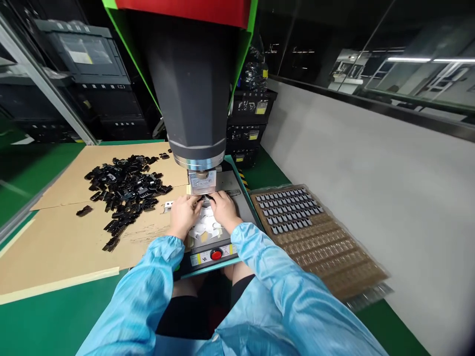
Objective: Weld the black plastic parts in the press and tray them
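Note:
My left hand (184,215) and my right hand (224,209) are close together under a press machine's metal tool head (202,182). Fingers of both are pinched on a small black part (210,197) at the machine's base, just below that head. Its outline is mostly covered by my fingertips. White pieces (206,223) lie on the base plate between my wrists. Left of my left hand is a small metal bracket (168,206). A loose pile of small black parts (129,185) spreads over the cardboard farther left.
The machine's dark column (187,84) rises straight ahead. A red button (216,254) is on the base's front. At right, a clear blister tray (319,242) holds rows of small grey-white parts (287,209). Black crates (247,133) stand behind, beside a white wall (356,163).

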{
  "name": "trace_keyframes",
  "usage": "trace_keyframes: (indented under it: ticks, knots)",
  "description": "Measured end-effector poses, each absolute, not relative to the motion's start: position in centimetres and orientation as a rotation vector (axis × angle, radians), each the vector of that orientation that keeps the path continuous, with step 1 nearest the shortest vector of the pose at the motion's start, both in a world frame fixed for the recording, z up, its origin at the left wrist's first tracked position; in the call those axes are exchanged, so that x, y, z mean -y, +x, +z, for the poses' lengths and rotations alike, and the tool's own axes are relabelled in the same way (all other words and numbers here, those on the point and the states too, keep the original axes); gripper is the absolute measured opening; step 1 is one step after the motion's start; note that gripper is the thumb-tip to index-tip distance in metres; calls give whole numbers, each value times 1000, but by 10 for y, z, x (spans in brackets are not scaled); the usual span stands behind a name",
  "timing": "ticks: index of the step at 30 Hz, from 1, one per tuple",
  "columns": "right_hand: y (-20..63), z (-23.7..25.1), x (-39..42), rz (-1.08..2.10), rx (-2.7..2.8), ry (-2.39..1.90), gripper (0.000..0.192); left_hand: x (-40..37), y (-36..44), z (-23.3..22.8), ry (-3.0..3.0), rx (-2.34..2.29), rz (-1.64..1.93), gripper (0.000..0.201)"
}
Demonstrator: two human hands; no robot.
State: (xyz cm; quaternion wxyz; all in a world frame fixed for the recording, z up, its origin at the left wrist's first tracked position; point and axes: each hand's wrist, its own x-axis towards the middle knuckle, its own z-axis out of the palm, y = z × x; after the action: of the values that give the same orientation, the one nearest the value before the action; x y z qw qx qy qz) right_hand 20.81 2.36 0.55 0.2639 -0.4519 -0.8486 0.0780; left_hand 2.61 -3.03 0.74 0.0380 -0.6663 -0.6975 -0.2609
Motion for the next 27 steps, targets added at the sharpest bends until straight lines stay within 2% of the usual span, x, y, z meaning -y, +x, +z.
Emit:
trace_keyframes:
  ticks: [7,11,14,20,24,27]
  knots:
    - [205,9,-20,57,2416,-1208,30,34,34,12,-2101,2045,-506,41]
    - [204,15,-21,76,2424,-1216,31,32,37,17,-2129,2095,-496,41]
    - [218,17,-17,190,2355,-1180,39,37,29,19,-2178,2151,-586,49]
    - [317,7,14,398,2313,-1012,55,125,-26,-5,-2239,2146,-870,66]
    - [382,-11,36,442,2474,-1016,75,194,-55,-36,-2384,2126,-673,82]
    - [403,-26,39,413,2583,-1006,82,214,-57,-45,-2362,2135,-592,80]
